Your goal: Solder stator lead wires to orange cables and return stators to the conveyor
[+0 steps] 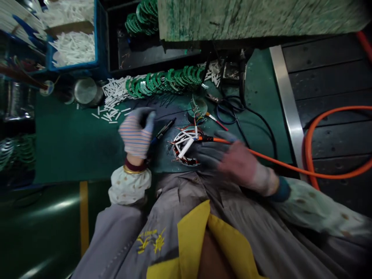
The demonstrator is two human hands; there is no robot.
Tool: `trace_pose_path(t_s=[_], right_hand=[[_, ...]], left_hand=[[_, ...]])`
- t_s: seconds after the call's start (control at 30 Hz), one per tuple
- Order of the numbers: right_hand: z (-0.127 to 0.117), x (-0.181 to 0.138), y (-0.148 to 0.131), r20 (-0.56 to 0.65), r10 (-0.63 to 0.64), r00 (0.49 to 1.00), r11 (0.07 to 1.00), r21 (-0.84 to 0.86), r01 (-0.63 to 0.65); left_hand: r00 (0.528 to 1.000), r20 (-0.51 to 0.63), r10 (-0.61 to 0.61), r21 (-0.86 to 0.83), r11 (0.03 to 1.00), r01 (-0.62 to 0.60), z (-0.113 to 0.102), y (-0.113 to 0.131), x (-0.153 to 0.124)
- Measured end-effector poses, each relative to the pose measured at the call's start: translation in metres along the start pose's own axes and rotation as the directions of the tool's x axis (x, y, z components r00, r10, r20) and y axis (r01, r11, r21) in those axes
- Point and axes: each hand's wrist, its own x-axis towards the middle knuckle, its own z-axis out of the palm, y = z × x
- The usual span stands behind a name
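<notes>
A round wound stator (186,161) lies on the green mat, with red wires and white sleeves (186,148) across its top. An orange cable (261,154) runs into it from the right through a black end piece (205,138). My right hand (236,159), gloved and slightly blurred, stretches its dark fingers along the stator's right side, beside the cable. Left of the stator, my left hand (136,133) in a striped glove has its thumb and fingers curled together; whatever lies between the tips is hidden. A black marker (165,129) rests between that hand and the stator.
Behind the stator are green curved pieces (168,82) in a row, loose white tubes (112,95), a round metal can (87,92) and a brush (216,121). A black cord (261,116) loops at right. Blue bins (100,38) stand back left; a thick board (255,19) overhangs.
</notes>
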Motion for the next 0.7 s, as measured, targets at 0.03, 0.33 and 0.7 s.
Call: trace_pose_path(t_s=[0.03,0.33,0.7], right_hand=[[0.008,0.003,-0.012,0.060,-0.052,0.997,0.998,0.027,0.050],[0.020,-0.005,-0.042,0.187,0.038,0.982,0.998,-0.047,-0.030],[0.023,-0.025,-0.032,0.041,0.031,0.999,0.999,-0.008,-0.031]], left_hand=[[0.991,0.124,-0.045,0.100,0.994,0.033,0.004,-0.008,-0.006],[0.776,0.629,0.041,0.081,0.990,-0.118,-0.022,-0.003,-0.049],[0.861,0.503,-0.075,0.216,0.976,-0.040,-0.032,-0.008,-0.033]])
